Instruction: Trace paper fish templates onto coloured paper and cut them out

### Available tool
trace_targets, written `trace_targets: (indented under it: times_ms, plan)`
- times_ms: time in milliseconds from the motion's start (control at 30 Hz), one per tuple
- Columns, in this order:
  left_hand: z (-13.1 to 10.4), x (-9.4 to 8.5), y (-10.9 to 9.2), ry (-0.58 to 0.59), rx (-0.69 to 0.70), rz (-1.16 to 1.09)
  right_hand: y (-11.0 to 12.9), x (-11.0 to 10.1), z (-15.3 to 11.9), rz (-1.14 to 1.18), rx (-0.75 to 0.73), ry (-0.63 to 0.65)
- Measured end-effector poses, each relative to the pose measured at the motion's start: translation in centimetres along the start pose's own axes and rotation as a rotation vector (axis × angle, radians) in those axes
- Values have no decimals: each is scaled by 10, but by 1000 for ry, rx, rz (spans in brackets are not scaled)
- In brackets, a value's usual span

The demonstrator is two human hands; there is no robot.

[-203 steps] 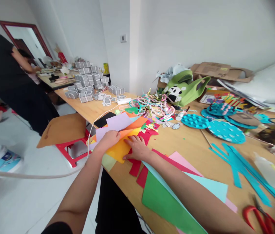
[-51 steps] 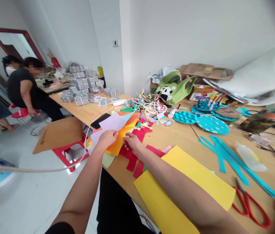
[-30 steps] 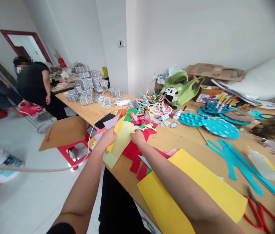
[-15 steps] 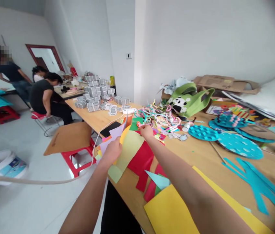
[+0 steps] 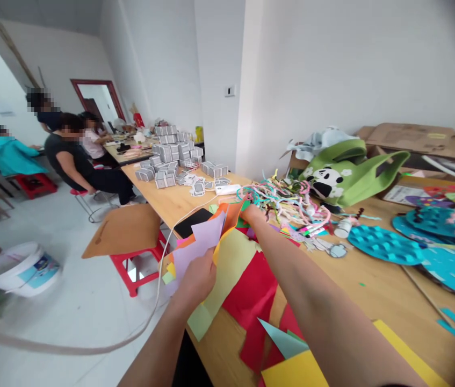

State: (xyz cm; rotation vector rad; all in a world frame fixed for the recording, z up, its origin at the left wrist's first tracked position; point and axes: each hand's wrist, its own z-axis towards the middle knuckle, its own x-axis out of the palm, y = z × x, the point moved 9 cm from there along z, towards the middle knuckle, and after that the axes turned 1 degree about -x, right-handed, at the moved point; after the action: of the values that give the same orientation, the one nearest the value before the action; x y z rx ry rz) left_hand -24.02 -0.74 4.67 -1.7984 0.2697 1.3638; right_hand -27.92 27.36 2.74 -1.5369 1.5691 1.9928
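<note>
My left hand is closed on a bunch of coloured sheets, with a lilac sheet on its outer side and orange ones behind. My right hand reaches to the far end of the bunch, its fingers pressed together at a green piece; the fingertips are partly hidden. Under and beside the hands lie a pale green sheet and red sheets. Nearer the table's front edge are a light blue piece and a yellow sheet.
Tangled fuzzy strips, a green panda bag and blue discs cover the right side. Grey-white block bundles stand at the back. A stool and bucket are left; several people sit or stand beyond.
The view has swung left, showing more of the people. My right hand has moved in against the sheets' far end, and the lilac sheet is more spread out.
</note>
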Motion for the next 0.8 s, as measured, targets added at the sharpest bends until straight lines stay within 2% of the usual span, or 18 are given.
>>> trace_targets:
  times_ms: [167, 367, 500, 667, 733, 800]
  plan:
    - [0, 2, 1, 23, 5, 6, -14, -16, 7, 21, 122, -124]
    - [0, 3, 1, 28, 15, -13, -17, -25, 13, 172, 182, -163]
    - [0, 4, 2, 41, 7, 3, -10, -42, 8, 351, 114, -295]
    - [-1, 4, 1, 29, 9, -6, 1, -71, -8, 698, -36, -506]
    - [-1, 4, 0, 34, 11, -9, 6, -79, -12, 852, -86, -542]
    - [-1, 5, 0, 38, 7, 8, 15, -86, -14, 1007, -154, -517]
